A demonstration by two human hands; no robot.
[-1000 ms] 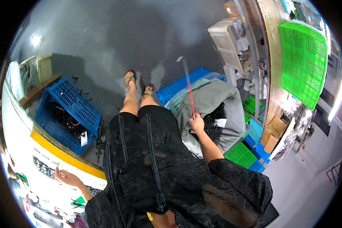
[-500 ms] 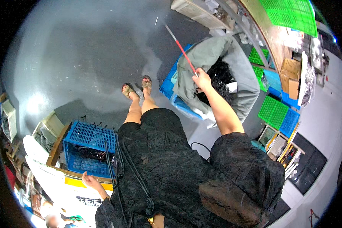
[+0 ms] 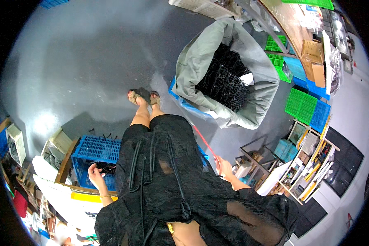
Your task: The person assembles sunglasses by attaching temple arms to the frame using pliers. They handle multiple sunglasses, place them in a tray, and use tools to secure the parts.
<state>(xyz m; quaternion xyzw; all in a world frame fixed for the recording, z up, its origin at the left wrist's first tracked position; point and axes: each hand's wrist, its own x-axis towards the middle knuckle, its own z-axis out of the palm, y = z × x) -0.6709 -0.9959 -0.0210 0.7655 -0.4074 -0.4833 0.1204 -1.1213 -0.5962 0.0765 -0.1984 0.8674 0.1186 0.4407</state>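
Observation:
My right hand (image 3: 224, 167) is closed around a thin red rod (image 3: 203, 140) with a pale far end, held low at my right side in front of my black clothes. Ahead of that hand, and apart from it, stands a large grey cloth sack (image 3: 192, 55) with its mouth wide open. Inside lies a heap of black eyeglass frames (image 3: 223, 80) with a white paper slip (image 3: 247, 79) on it. My left hand (image 3: 96, 177) hangs beside a blue plastic crate (image 3: 96, 148), fingers loosely bent and apart, with nothing visible in it. Dark thin pieces fill part of that crate.
Blue plastic (image 3: 197, 111) shows under the sack. Green crates (image 3: 300, 105), a cardboard box (image 3: 313, 52) and a rack of small items (image 3: 307, 164) stand at the right. A worktable (image 3: 289, 20) is at the far right. Grey floor (image 3: 98, 69) stretches ahead of my feet.
My right hand has drawn back from over the sack toward my body, bringing the red rod with it. The sack's mouth and contents are now uncovered. My left hand has risen slightly beside the crate.

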